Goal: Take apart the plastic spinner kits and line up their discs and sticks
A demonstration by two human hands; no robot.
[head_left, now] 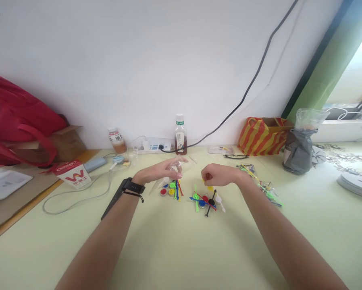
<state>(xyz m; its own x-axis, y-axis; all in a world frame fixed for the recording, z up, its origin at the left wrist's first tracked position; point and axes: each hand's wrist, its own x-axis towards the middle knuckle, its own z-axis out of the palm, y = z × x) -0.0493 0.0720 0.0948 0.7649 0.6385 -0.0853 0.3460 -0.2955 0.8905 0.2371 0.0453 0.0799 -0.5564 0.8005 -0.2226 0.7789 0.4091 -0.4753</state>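
My left hand is closed on a clear plastic bag, above a group of small plastic parts. In that group lie a red disc, a yellow disc, a green disc and blue, red and yellow arrow pointers. My right hand is closed in a pinch on a yellow plastic piece, mostly hidden by the fingers. Just below it on the table lie a green arrow pointer, a black arrow pointer, a white arrow pointer, and red and blue ones.
Bagged coloured pointers lie right of my right forearm. Along the wall stand a tea bottle, a power strip, a striped bag and a grey bag. A dark phone-like slab lies under my left wrist.
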